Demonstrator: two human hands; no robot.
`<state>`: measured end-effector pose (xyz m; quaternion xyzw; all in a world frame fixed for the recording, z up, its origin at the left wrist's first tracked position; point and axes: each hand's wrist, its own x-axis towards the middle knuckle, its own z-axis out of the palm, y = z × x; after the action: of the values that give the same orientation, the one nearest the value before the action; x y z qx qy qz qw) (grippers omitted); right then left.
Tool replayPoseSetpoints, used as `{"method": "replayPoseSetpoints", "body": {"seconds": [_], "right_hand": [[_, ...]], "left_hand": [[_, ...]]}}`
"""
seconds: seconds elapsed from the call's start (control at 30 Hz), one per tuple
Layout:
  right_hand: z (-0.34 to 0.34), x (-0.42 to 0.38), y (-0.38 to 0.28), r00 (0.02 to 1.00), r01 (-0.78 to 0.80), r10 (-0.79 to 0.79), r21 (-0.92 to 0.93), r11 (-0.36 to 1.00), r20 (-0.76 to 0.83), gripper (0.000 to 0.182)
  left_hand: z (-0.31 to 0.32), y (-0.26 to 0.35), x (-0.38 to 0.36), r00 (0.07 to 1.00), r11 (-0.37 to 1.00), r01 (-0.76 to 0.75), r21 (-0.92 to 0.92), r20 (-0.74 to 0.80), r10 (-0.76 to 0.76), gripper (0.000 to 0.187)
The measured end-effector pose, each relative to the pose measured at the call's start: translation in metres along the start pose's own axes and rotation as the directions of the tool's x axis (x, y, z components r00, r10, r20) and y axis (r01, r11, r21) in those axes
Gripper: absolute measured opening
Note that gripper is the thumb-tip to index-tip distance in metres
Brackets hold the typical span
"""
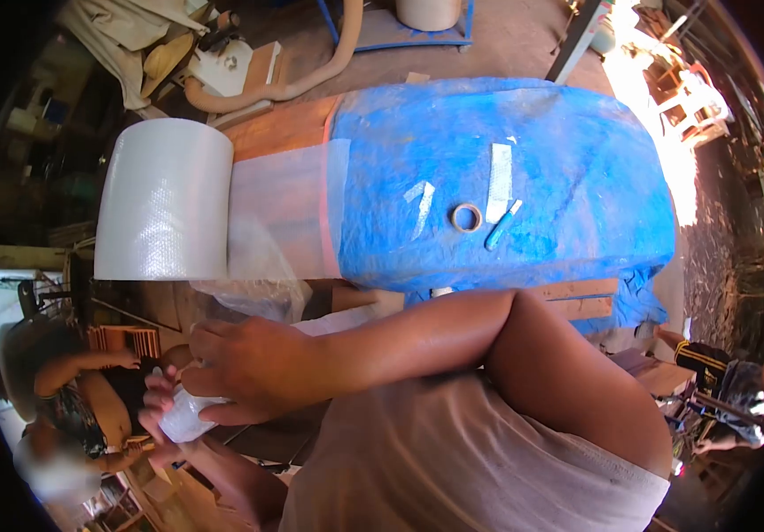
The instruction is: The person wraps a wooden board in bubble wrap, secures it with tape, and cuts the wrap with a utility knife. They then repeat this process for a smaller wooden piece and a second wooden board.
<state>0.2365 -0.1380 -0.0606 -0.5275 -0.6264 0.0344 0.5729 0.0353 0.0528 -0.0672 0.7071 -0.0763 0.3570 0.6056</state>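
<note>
Both of my hands are to the left of my body, at a small bundle wrapped in clear bubble wrap (191, 415). My left hand (162, 410) supports it from the far left, fingers curled around its side. From above, my right hand (253, 363) reaches across and closes over the bundle's top. What is inside the wrap cannot be made out. Beyond the hands, a large bubble wrap roll (165, 199) lies at the table's left end, with a loose clear plastic sheet (258, 297) hanging below it.
A blue tarp (577, 177) covers much of the table. On it lie a tape roll (466, 218), a blue-handled cutter (499, 229) and bubble wrap strips (500, 173). One person (89, 390) sits at left; another person (745, 399) is at right. A thick hose (302, 89) runs behind.
</note>
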Motion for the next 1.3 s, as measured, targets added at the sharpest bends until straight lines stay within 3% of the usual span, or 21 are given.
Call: {"method": "replayPoseSetpoints", "body": {"seconds": [0.17, 0.23, 0.3, 0.33, 0.37, 0.4, 0.43, 0.47, 0.5, 0.53, 0.6, 0.73, 0.8, 0.83, 0.87, 0.9, 0.93, 0.97, 1.03, 1.13, 1.3], "right_hand": [[-0.019, -0.010, 0.016, 0.996, -0.012, -0.002, 0.160, 0.987, 0.088, 0.041], [-0.025, -0.019, 0.037, 0.994, 0.082, -0.106, 0.467, 0.881, 0.027, 0.051], [-0.029, -0.051, 0.084, 0.979, 0.159, -0.070, 0.495, 0.854, -0.194, 0.062], [-0.024, -0.090, 0.121, 0.972, -0.123, 0.200, 0.464, 0.877, -0.120, 0.060], [-0.027, -0.121, 0.155, 0.905, -0.316, 0.394, 0.371, 0.873, -0.157, 0.058], [-0.032, -0.160, 0.194, 0.771, -0.537, 0.583, 0.231, 0.812, -0.255, 0.052], [-0.021, -0.224, 0.252, 0.649, -0.713, 0.638, -0.038, 0.700, -0.415, 0.050], [-0.023, -0.287, 0.294, 0.538, -0.807, 0.629, -0.126, 0.577, -0.562, 0.051], [-0.041, -0.336, 0.316, 0.496, -0.866, 0.673, -0.252, 0.432, -0.549, 0.054], [-0.048, -0.388, 0.343, 0.524, -0.850, 0.644, -0.394, 0.350, -0.558, 0.056], [-0.069, -0.421, 0.348, 0.374, -0.808, 0.766, -0.589, -0.007, -0.523, 0.058], [-0.086, -0.452, 0.372, 0.215, -0.729, 0.893, -0.673, -0.123, -0.396, 0.049], [-0.089, -0.447, 0.393, -0.042, -0.819, 0.983, -0.557, -0.135, -0.177, 0.034], [-0.088, -0.445, 0.391, -0.045, -0.824, 0.982, -0.550, -0.139, -0.181, 0.034], [-0.087, -0.440, 0.388, 0.194, -0.923, 0.966, -0.365, 0.120, -0.172, 0.028], [-0.089, -0.428, 0.391, 0.429, -0.901, 0.878, -0.174, 0.398, -0.214, 0.023], [-0.096, -0.399, 0.372, 0.639, -0.761, 0.706, -0.122, 0.637, -0.304, 0.016], [-0.105, -0.359, 0.341, 0.753, -0.636, 0.563, -0.158, 0.755, -0.342, 0.019], [-0.132, -0.289, 0.277, 0.852, -0.455, 0.386, -0.138, 0.879, -0.353, 0.024], [-0.159, -0.229, 0.209, 0.936, -0.247, 0.184, -0.191, 0.950, -0.299, 0.027], [-0.177, -0.157, 0.126, 0.962, 0.035, -0.107, -0.276, 0.961, -0.250, 0.024]], "left_hand": [[0.051, -0.007, -0.016, 0.973, 0.983, -0.130, 0.133, -0.175, 0.152, 0.082], [0.059, -0.005, -0.013, 0.979, 0.986, -0.096, 0.138, -0.166, 0.119, 0.081], [0.070, -0.003, -0.005, 0.985, 0.988, -0.073, 0.134, -0.147, 0.093, 0.077], [0.070, -0.004, -0.003, 0.984, 0.988, -0.072, 0.136, -0.151, 0.092, 0.077], [0.071, -0.003, -0.005, 0.983, 0.992, -0.060, 0.108, -0.168, 0.078, 0.075], [0.072, -0.004, -0.006, 0.981, 0.996, -0.049, 0.081, -0.184, 0.063, 0.074], [0.075, -0.004, -0.005, 0.978, 0.999, -0.051, 0.016, -0.202, 0.053, 0.071], [0.077, -0.003, -0.005, 0.979, 0.999, -0.036, 0.017, -0.202, 0.038, 0.071], [0.079, -0.002, -0.003, 0.978, 1.000, -0.021, -0.014, -0.208, 0.018, 0.072], [0.081, -0.003, 0.000, 0.977, 0.999, -0.015, -0.045, -0.213, 0.005, 0.073], [0.087, -0.007, 0.008, 0.980, 0.999, -0.018, -0.047, -0.199, 0.008, 0.070], [0.098, -0.015, 0.021, 0.971, 0.991, -0.014, -0.135, -0.237, -0.019, 0.058], [0.092, -0.017, 0.027, 0.991, 0.993, 0.025, -0.114, -0.126, -0.039, 0.073], [0.096, -0.019, 0.028, 0.987, 0.996, 0.019, -0.091, -0.155, -0.033, 0.074], [0.097, -0.019, 0.029, 0.989, 0.996, 0.013, -0.089, -0.149, -0.026, 0.074], [0.098, -0.022, 0.032, 0.984, 0.998, 0.027, -0.056, -0.175, -0.036, 0.070], [0.100, -0.026, 0.034, 0.978, 0.999, 0.031, -0.020, -0.207, -0.034, 0.066], [0.103, -0.030, 0.037, 0.978, 1.000, 0.027, 0.004, -0.207, -0.026, 0.071], [0.110, -0.037, 0.047, 0.985, 1.000, 0.010, 0.014, -0.173, -0.007, 0.072], [0.125, -0.049, 0.061, 0.990, 1.000, -0.010, 0.012, -0.144, 0.012, 0.075], [0.135, -0.067, 0.071, 0.978, 0.999, -0.041, 0.017, -0.204, 0.044, 0.079]]}}
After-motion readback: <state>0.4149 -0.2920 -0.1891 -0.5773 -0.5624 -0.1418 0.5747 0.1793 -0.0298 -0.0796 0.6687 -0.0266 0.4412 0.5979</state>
